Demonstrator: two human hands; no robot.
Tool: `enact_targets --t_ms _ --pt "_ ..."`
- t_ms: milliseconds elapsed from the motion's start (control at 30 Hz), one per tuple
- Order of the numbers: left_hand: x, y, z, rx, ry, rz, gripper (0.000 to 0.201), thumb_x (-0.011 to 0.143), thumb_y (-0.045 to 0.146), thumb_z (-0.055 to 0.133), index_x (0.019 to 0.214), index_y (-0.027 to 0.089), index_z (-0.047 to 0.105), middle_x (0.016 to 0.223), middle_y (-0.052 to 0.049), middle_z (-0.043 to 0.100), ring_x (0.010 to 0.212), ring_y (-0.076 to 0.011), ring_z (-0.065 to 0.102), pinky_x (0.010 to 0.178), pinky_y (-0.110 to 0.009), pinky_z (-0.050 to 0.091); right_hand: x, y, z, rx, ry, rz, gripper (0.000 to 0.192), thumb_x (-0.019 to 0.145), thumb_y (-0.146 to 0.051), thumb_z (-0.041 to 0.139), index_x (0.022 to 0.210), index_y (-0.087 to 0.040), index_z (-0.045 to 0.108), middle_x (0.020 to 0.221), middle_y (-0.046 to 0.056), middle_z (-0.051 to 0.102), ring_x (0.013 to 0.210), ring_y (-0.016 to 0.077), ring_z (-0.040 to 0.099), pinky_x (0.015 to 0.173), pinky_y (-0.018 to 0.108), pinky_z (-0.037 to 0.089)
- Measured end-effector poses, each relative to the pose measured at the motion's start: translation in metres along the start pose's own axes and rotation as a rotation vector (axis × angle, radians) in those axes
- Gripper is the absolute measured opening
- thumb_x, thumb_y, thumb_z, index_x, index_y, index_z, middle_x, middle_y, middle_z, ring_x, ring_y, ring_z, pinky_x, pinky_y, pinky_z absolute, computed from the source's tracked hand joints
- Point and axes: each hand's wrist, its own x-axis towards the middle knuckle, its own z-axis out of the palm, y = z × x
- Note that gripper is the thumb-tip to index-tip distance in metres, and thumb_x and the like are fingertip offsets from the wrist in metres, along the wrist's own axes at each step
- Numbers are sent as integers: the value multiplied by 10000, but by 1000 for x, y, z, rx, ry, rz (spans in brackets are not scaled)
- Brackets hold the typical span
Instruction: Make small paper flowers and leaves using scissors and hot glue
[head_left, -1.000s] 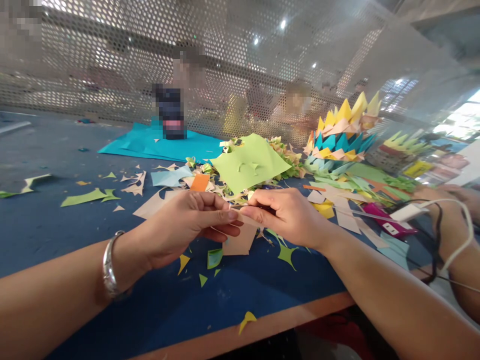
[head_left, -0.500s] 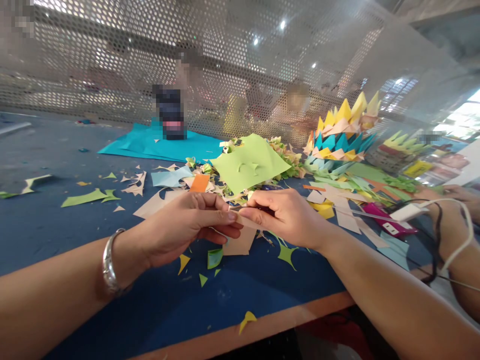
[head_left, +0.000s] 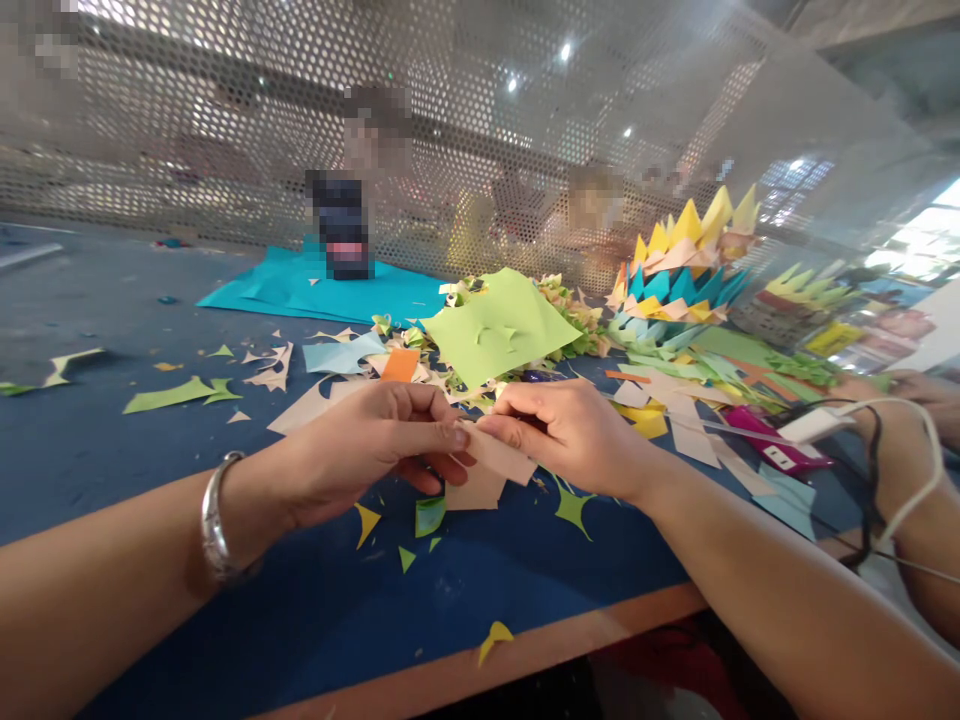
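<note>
1. Both hands meet in the middle of the view over the blue table (head_left: 112, 400), pinching one peach paper (head_left: 487, 470) between them. So the paper isn't off anywhere, it sits right at the fingertips and hangs down toward 6 o'clock, just above the tabletop.
2. The left hand (head_left: 367, 450) comes in from 8 o'clock, thumb on top, fingers curled under, clamped on the paper's left edge. There's a silver bracelet (head_left: 214, 520) on that wrist.
3. The right hand (head_left: 577, 435) comes in from 4 o'clock, thumb and forefinger nipping the top edge, knuckles up. The two thumb tips are just about touching.
4. The paper's top edge runs roughly 9 to 3 between the two grips, tipping down a little on the right side. Neither hand is nearer, they share it evenly.
5. Around them: small green and yellow scraps (head_left: 574, 505) on the table right under the hands, a green sheet (head_left: 499, 325) at 12 on top of a scrap pile, a spiky paper crown (head_left: 686, 270) at 1 to 2.
6. Far right at 3, another person's arm (head_left: 900, 470) with a white cable (head_left: 926, 470) looped over it, near a pink gadget (head_left: 772, 440).
</note>
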Motion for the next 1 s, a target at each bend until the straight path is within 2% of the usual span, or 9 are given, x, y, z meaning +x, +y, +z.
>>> enact_targets --t_ms 167,267,333,400,467,567,733,833,1000 --pt "1 14 -19 355 137 98 260 714 306 619 510 220 483 478 19 547 422 -115 481 432 -254 362 1 2 -3 42 39 54 397 1008 -457 526 750 -166 606 599 -28 519 532 83 433 536 237 313" --pt "2 18 -36 817 238 178 335 678 254 610 492 226 333 437 41 386 419 -109 347 428 -285 229 1 3 -4 78 62 77 398 997 -472 536 767 -157 615 590 -36 483 514 80 396 518 239 302" --pt "3 16 -43 1075 314 205 274 667 230 612 543 230 369 469 38 405 450 -124 327 464 -310 201 1 3 -4 95 68 92 397 983 -488 550 777 -156 616 574 -49 439 504 79 367 506 242 286" --pt "5 12 -44 1202 375 255 118 697 239 610 662 237 497 593 10 540 525 -159 420 513 -319 247 1 3 -4 104 70 106 399 975 -504 552 791 -156 619 570 -54 414 504 81 355 504 245 278" --pt "7 6 -39 1215 406 378 75 763 302 612 806 243 592 781 -34 631 684 -215 528 607 -334 327 1 3 -4 107 74 117 404 974 -515 545 797 -158 616 570 -53 411 506 84 358 507 247 275" --pt "12 -3 -27 1166 375 536 241 852 479 593 808 248 647 883 -73 636 906 -291 556 769 -375 378 1 3 -4 111 90 136 420 975 -533 532 789 -163 601 563 -53 416 505 84 360 510 250 273" --pt "17 -15 -14 1149 245 503 159 813 410 653 782 254 662 865 -65 646 974 -305 556 902 -405 379 2 2 -4 103 76 169 443 973 -552 521 782 -162 611 569 -47 443 508 86 364 517 252 279" --pt "18 -17 -14 1117 239 496 85 786 319 658 750 243 666 842 -66 659 912 -295 566 861 -402 382 2 2 -5 75 24 214 437 968 -549 527 796 -160 627 580 -36 473 518 94 387 516 259 273" --pt "16 -11 -19 990 276 442 122 772 301 665 670 237 683 758 -67 674 805 -274 569 699 -359 374 4 2 -5 -20 -100 278 398 963 -529 560 765 -185 585 579 -39 485 531 107 429 522 262 270"
